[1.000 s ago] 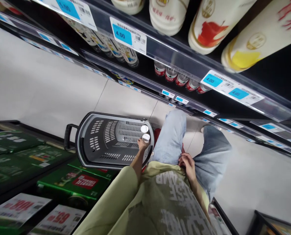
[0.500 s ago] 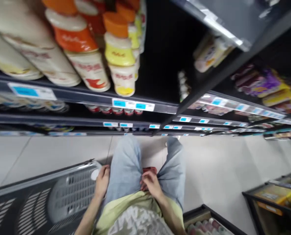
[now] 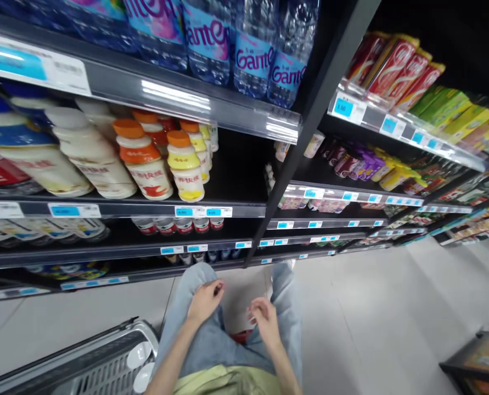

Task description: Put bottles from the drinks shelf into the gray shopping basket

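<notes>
My left hand (image 3: 206,300) is over my left thigh, near the knee, with its fingers curled in. A dark spot shows inside the curl; I cannot make out whether it is a small object or shadow. Between my knees hovers my right hand (image 3: 264,319), slightly blurred, its fingers loosely bent and apart, with nothing plainly held. Below it, a bit of something red (image 3: 241,336) shows between my legs. Both hands are away from the shelf goods. Nearest on the shelf ahead are milk drink bottles with orange caps (image 3: 185,167), standing upright.
A shopping cart (image 3: 104,351) with pale round items stands at my left. Water bottles (image 3: 250,60) line the upper shelf. Past a dark upright post (image 3: 296,159) are shelves of red boxes (image 3: 404,71) and purple packs (image 3: 363,163). A low display rack (image 3: 481,356) stands at right.
My view has tilted up, bringing water bottles and more shelves into sight. My left hand has moved from beside the cart onto my thigh. My right hand has moved forward from my lap.
</notes>
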Demonstrator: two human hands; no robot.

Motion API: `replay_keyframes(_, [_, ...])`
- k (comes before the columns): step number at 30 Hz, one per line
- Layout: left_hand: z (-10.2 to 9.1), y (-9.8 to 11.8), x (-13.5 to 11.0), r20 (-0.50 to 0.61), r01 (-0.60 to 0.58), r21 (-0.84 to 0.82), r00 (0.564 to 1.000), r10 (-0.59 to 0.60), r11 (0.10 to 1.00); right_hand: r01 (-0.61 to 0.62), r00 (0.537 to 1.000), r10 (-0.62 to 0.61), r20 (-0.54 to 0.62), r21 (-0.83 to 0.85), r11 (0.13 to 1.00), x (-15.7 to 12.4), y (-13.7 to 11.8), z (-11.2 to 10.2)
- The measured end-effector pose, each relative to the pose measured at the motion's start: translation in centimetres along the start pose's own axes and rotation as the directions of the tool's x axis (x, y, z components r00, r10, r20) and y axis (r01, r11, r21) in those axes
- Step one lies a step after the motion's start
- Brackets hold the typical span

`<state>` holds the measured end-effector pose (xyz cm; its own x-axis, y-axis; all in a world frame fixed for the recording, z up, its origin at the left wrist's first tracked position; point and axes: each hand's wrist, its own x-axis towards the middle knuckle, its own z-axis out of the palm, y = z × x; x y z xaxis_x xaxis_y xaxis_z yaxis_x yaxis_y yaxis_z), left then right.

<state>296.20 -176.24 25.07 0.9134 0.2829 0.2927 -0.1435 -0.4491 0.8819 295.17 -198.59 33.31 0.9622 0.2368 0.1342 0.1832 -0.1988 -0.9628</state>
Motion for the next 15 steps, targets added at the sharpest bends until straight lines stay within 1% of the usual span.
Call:
replay_keyframes(1, [0.0,-0.2,0.1,-0.030,0.024,-0.074,0.999,-0.026,0.997,0.073,0.997,-0.073,-0.038,-0.009,0.997,1.0,-1.9,-0.8])
replay_keyframes(3, [-0.1,-0.7,0.2,-0.077,0.027,-0.200,0.996,-0.043,0.979,0.225,0.969,-0.228,-0.098,-0.045,0.973,3.2,-6.6,-2.7])
replay_keyframes(5, [-0.3,-0.9,0.0,-0.099,-0.002,-0.290,0.995,-0.028,0.957,0.372,0.911,-0.386,-0.146,-0.114,0.921,5.7,-12.1,-4.6])
replay_keyframes(6, [-0.5,-1.0,-0.1,-0.105,-0.012,-0.323,0.994,-0.024,0.946,0.441,0.870,-0.464,-0.168,-0.157,0.884,6.9,-15.1,-5.3])
replay_keyframes(7, [-0.6,-1.0,-0.3,-0.109,-0.016,-0.353,0.994,-0.025,0.936,0.506,0.818,-0.542,-0.195,-0.205,0.838,8.2,-18.1,-6.0])
replay_keyframes(9, [-0.9,-0.8,-0.6,-0.114,-0.011,-0.410,0.993,-0.039,0.912,0.610,0.699,-0.677,-0.232,-0.301,0.733,10.9,-24.3,-6.7])
replay_keyframes(11, [-1.3,-0.5,-0.8,-0.116,-0.001,-0.468,0.991,-0.061,0.884,0.679,0.586,-0.787,-0.195,-0.412,0.608,13.5,-30.3,-6.5])
replay_keyframes(13, [-1.6,-0.2,-1.0,-0.125,0.010,-0.523,0.988,-0.088,0.852,0.714,0.485,-0.869,-0.097,-0.530,0.458,16.2,-35.6,-5.7])
replay_keyframes(14, [-1.7,-0.1,-1.1,-0.130,0.013,-0.546,0.986,-0.101,0.838,0.723,0.440,-0.896,-0.059,-0.568,0.393,17.5,-38.0,-5.1])
replay_keyframes(15, [-1.8,-0.1,-1.1,-0.135,0.016,-0.566,0.984,-0.112,0.824,0.725,0.407,-0.913,-0.019,-0.601,0.335,18.9,-40.1,-4.5])
